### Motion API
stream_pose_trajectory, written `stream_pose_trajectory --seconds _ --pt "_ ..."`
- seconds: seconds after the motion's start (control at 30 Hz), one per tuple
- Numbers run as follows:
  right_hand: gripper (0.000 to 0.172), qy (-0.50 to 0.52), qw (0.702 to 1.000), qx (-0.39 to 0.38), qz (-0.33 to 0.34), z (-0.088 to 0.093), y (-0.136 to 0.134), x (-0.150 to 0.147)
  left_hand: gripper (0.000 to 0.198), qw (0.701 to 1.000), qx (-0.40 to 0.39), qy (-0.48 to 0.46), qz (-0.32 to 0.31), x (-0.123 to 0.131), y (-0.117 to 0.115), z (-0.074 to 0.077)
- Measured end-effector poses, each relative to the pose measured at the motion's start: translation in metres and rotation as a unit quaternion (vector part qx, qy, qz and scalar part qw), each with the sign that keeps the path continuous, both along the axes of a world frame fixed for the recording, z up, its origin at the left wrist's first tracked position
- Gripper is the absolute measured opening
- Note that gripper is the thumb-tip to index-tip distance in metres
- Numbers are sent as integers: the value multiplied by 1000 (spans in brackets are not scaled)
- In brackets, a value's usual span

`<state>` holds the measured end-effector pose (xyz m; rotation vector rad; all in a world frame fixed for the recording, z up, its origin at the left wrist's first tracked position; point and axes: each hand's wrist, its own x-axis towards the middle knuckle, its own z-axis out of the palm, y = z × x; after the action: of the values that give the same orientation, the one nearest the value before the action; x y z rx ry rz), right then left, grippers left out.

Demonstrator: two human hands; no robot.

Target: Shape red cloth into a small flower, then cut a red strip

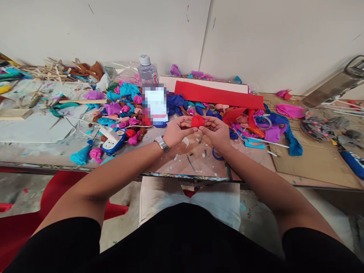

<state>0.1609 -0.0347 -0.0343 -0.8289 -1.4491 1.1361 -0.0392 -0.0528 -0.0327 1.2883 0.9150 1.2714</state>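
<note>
the small red cloth (197, 121) looks partly done, as far as one can tell. it is bent round into a little puffy bundle, with folds that lie over each other. its end is too small to see, so it may need more folding or tucking. past it, a long red strip (218, 95) is stretched out flat near the wall and looks not yet folded. lots of little twisted bundles (138, 99) in pink, blue and brown sit in a heap on the table (176, 168), and they seem to be finished ones.

the small red cloth is held up over the near part of the table, right between the two hands. the left hand (179, 131) is nearly closed and pinches the left side of it with thumb and fingers. the right hand (217, 132) is nearly closed too and pinches the right side. the thumbs are very close, but one cannot tell if they touch. a bright phone (156, 104) stands just past the left hand, with a clear bottle (148, 72) behind it.
</note>
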Motion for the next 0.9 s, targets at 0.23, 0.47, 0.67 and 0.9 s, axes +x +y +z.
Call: stream_pose_trajectory --seconds 0.23,0.47,0.67,0.9 --pt "38 -28 1000 5 -5 -2 1 -1 86 999 14 34 -4 -1 4 -8" --pt "22 -143 983 113 -16 -1 -3 1 59 997 39 35 -53 2 1 -8" --pt "10 -212 961 164 -70 5 -7 3 42 983 97 153 7 1 1 -3" --pt "10 -255 923 280 -68 6 -6 7 41 995 -38 53 -71 2 -1 0"
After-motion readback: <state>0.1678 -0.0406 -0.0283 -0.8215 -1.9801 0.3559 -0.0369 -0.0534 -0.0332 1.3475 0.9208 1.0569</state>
